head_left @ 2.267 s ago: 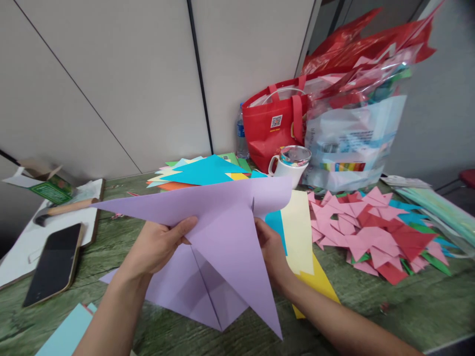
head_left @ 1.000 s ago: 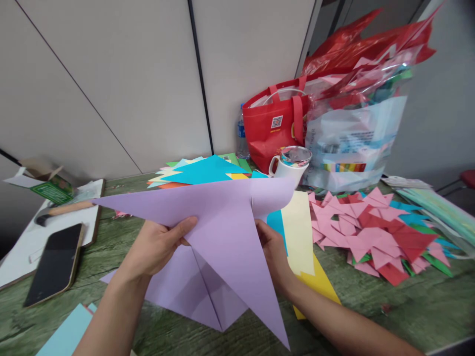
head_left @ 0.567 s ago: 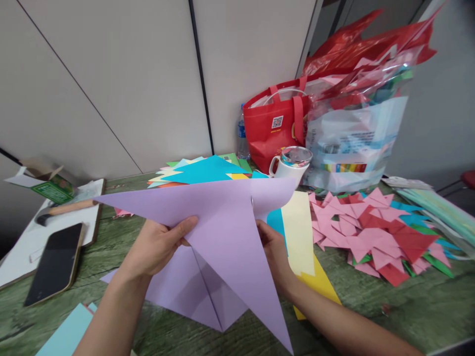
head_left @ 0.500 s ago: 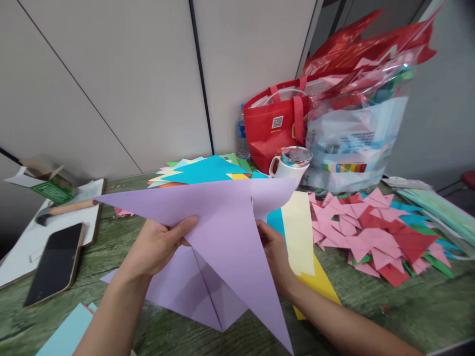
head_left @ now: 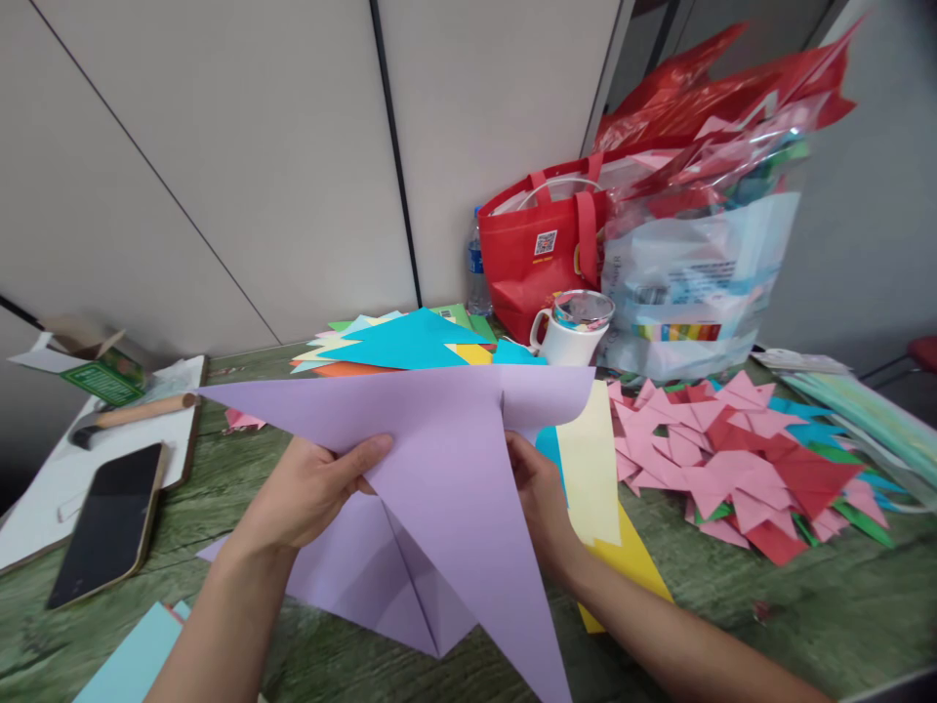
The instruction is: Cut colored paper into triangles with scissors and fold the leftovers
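A large lilac paper sheet (head_left: 446, 459), partly folded with sharp creases, is lifted above the green wood-grain table (head_left: 805, 605). My left hand (head_left: 311, 488) grips its left part, thumb on top of a fold. On the other side, my right hand (head_left: 538, 493) pinches the paper near the middle crease; its fingers are mostly behind the sheet. A pointed flap of the sheet hangs toward the table's front edge.
A phone (head_left: 106, 522) lies on a clipboard at left beside a wooden-handled tool (head_left: 132, 415). Coloured paper sheets (head_left: 402, 342) sit behind, a white mug (head_left: 571, 332), red bag (head_left: 546, 244) and plastic bag (head_left: 695, 264) at the back. Folded pink and red pieces (head_left: 732, 459) are heaped at right.
The lilac sheet has tilted slightly, its upper edge lower and flatter. Both hands keep their grip in nearly the same place.
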### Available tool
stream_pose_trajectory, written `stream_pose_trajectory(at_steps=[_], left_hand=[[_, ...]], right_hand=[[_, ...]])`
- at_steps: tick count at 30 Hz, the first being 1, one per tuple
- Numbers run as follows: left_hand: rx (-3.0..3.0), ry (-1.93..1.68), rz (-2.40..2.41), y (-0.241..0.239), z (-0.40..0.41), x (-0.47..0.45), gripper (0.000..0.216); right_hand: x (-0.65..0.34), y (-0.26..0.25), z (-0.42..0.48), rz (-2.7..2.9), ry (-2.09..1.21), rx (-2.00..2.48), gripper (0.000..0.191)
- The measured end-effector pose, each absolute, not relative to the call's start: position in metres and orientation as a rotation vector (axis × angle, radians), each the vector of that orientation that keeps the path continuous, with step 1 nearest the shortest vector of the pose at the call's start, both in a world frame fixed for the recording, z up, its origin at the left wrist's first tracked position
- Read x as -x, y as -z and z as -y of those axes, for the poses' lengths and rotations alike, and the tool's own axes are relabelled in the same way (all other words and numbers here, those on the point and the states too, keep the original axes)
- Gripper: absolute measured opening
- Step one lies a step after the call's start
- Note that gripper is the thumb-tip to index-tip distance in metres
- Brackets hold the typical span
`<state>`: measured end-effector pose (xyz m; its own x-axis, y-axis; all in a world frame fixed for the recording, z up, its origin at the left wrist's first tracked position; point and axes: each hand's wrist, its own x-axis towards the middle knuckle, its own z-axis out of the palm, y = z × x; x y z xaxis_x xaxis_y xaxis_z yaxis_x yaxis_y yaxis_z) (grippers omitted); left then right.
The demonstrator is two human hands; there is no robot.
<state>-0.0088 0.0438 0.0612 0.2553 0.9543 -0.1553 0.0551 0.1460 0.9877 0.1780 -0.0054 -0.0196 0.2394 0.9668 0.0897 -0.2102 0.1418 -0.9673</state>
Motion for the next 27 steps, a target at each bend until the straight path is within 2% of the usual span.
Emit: stream_pose_trajectory(at_steps=[17,27], left_hand=[[-1.196,-0.886,-1.112,-0.0624,-0.0428,0.0048,0.032],[-1.195,-0.897,-1.094,-0.0601,-0.0430,0.0047,0.027]], right_hand=[[-0.1791,0.0130,0.0056,0.917,-1.038,1.083,0.021],[-0.1791,0.0122,0.0056,0.885,-1.042,1.103,0.020]])
